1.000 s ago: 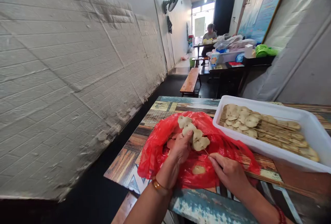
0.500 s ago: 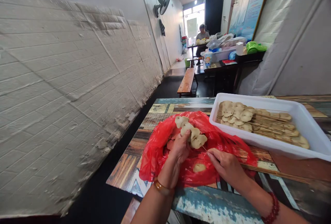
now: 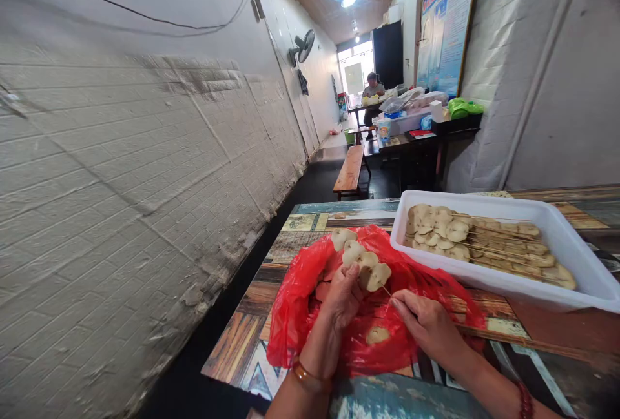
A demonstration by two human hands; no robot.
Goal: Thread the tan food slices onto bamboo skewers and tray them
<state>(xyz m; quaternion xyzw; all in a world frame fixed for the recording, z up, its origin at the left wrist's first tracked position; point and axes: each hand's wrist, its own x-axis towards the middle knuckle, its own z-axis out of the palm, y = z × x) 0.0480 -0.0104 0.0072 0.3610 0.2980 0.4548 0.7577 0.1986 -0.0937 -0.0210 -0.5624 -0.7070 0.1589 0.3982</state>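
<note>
My left hand (image 3: 343,293) is closed around several pale, thin round slices (image 3: 367,263) threaded in a row on a skewer. The thin skewer (image 3: 386,290) sticks out of the lower right end of the row, and my right hand (image 3: 421,319) pinches it there. Beneath both hands spreads a crumpled red plastic bag (image 3: 298,296), its mouth spread open. A single loose slice (image 3: 377,335) lies on the bag below the skewer. What else the bag holds is mostly hidden by my left hand.
A white plastic tub (image 3: 489,280) at the right holds several loaded skewers (image 3: 508,245). Bare sticks (image 3: 513,336) lie on the patterned table (image 3: 242,322) beside my right hand. Beyond stand a wooden bench (image 3: 349,168), a cluttered side table (image 3: 411,140) and a seated person (image 3: 372,90).
The camera view has tilted up, so the table and hands sit lower in the picture. Both hands keep their hold on the skewer of slices, with little visible movement.
</note>
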